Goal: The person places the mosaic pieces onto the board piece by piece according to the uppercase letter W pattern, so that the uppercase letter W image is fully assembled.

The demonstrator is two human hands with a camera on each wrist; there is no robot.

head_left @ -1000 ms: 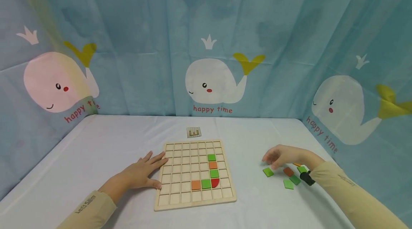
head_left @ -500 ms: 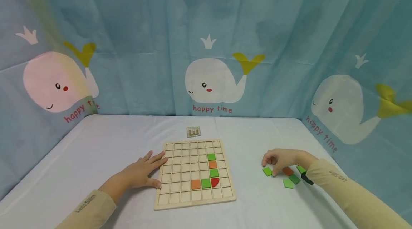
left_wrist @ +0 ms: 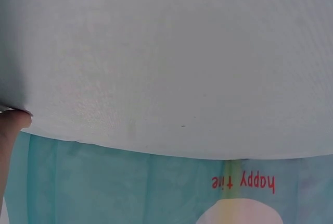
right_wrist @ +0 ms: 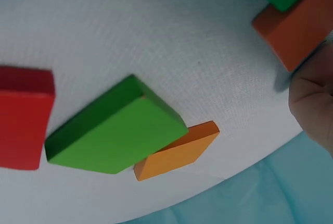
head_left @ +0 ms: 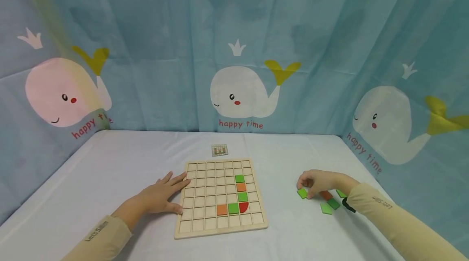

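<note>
My left hand (head_left: 155,198) lies spread at the left edge of a wooden grid board (head_left: 198,234), its fingertips and thumb touching the rim. On the board sit green, orange and red tiles; one is a rounded red tile (head_left: 243,207) at the corner of the row. To the right of the board, my right hand (head_left: 320,181) pinches a green square tile (head_left: 302,193) between thumb and fingers at the tabletop. Just below the wrist are an orange-red tile (head_left: 326,195), a dark green tile (head_left: 333,204) and a light green tile (head_left: 326,209).
A small pattern card (head_left: 219,150) lies behind the board on the white tablecloth (head_left: 146,151). The right wrist view shows a red block (right_wrist: 21,125), a green block (right_wrist: 119,130) and an orange block (right_wrist: 177,153). A whale-print curtain (head_left: 165,69) encloses the table.
My right hand has come down onto the green square tile, its thumb and fingers closing on it, and the tile has shifted slightly. My left hand stays at the board's edge.
</note>
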